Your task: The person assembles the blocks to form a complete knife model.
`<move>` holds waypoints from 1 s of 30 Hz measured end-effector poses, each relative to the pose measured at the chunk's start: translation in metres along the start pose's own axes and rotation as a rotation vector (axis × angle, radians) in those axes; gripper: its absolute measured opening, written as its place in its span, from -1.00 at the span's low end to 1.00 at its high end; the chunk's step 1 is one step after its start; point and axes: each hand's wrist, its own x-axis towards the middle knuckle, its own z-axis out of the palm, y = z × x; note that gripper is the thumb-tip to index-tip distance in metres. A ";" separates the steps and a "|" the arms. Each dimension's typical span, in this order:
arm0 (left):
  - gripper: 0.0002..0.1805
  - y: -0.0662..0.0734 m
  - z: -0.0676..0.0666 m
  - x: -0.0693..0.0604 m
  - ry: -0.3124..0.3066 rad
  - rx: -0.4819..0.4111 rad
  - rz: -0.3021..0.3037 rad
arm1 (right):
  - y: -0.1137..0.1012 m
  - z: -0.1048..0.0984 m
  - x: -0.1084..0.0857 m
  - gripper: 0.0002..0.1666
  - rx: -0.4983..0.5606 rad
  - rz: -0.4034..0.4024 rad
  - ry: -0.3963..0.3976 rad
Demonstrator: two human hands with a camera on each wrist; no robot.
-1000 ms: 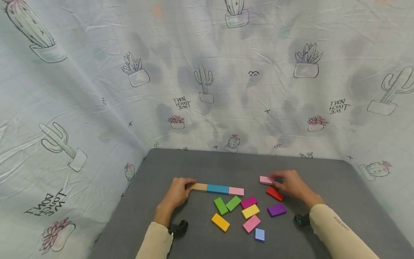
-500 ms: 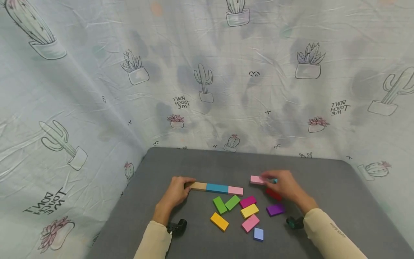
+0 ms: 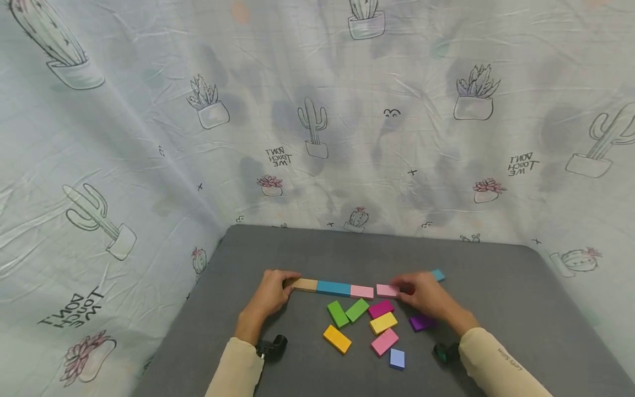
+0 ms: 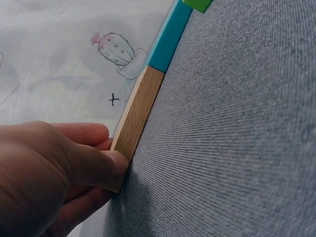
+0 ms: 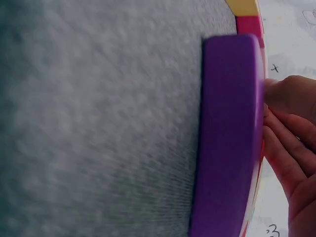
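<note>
A row of blocks lies on the grey table: a bare wooden block (image 4: 139, 106), a blue block (image 3: 333, 288) and a light pink block (image 3: 362, 292), end to end. At the row's left end, my left hand (image 3: 270, 295) pinches the wooden block between thumb and fingers. My right hand (image 3: 425, 296) pinches a second light pink block (image 3: 386, 290) by its right end. A narrow gap parts that block from the row. Below the right hand lies a purple block (image 5: 229, 123), partly covered in the head view. The right hand hides the red block there.
Loose blocks lie in front of the row: two green (image 3: 338, 314), a magenta (image 3: 381, 309), a yellow (image 3: 383, 323), an orange (image 3: 337, 339), a darker pink (image 3: 385, 342) and a small light blue one (image 3: 397, 359). Another blue block (image 3: 437, 275) shows behind the right hand.
My right hand has brought the second light pink block leftward and nearer to me, close to the row's right end. The left hand stays on the wooden block.
</note>
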 end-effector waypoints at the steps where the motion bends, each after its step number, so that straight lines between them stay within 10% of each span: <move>1: -0.60 0.000 0.000 0.000 0.002 0.001 0.001 | -0.001 0.000 -0.001 -0.67 0.003 0.000 -0.002; 30: -0.61 0.000 0.004 0.002 0.002 -0.007 -0.009 | -0.008 0.008 -0.006 -0.69 0.014 -0.040 0.014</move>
